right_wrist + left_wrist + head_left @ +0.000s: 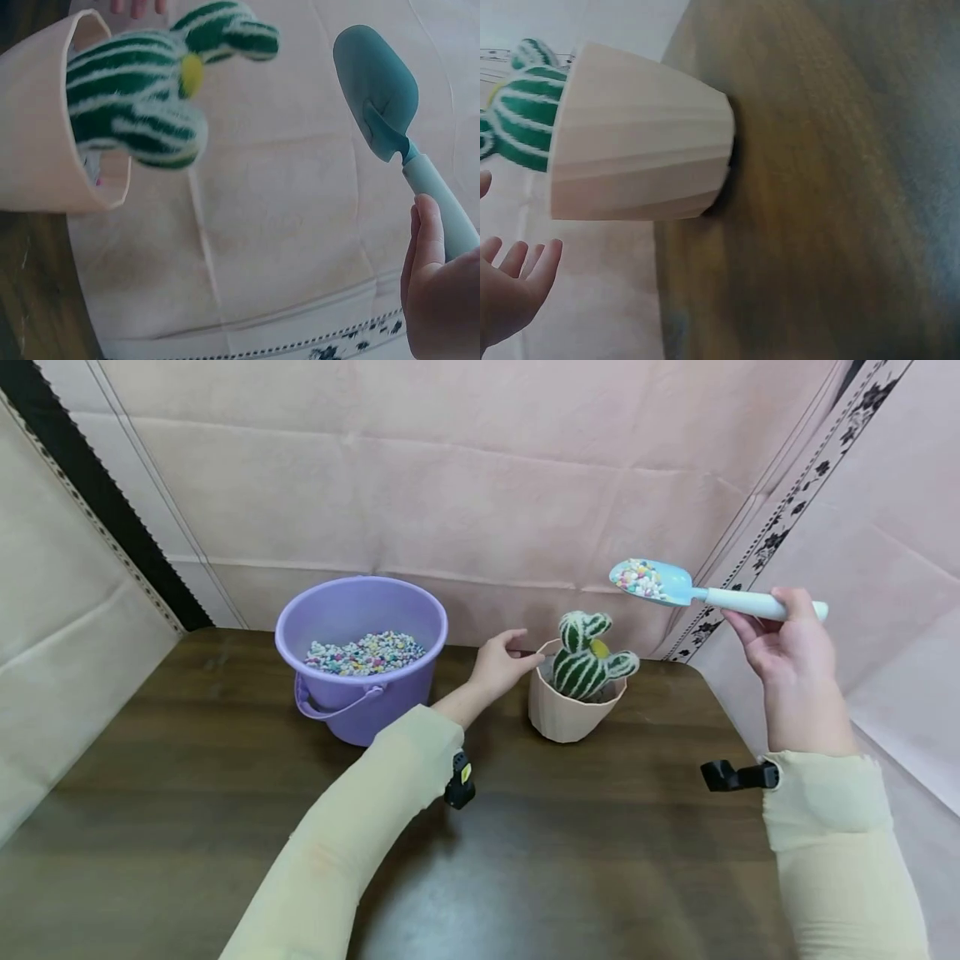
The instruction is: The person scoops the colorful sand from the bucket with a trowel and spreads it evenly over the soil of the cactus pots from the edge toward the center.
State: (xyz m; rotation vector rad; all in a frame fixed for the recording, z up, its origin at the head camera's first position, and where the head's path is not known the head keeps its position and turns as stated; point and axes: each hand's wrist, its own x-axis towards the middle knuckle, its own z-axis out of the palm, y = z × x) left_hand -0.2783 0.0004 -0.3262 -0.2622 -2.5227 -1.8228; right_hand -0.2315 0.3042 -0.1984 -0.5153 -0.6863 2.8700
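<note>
My right hand [798,647] grips the pale handle of a small blue trowel [678,585], held up to the right of the pot. Colourful pebbles [637,578] lie in its scoop; the right wrist view shows the underside of the trowel [379,82]. A green and white knitted cactus [581,675] with a yellow bump stands in a cream faceted pot [558,714]. My left hand [501,667] is beside the pot's left rim, fingers loosely extended, thumb side at the rim in the head view. In the left wrist view those fingers [547,266] hold nothing.
A purple bucket [405,706] with its handle hanging down at the front stands left of the pot, partly filled with multicoloured pebbles [367,653]. Both sit toward the back of the dark wooden table [570,860]. Pale cloth [420,502] hangs behind and at the sides.
</note>
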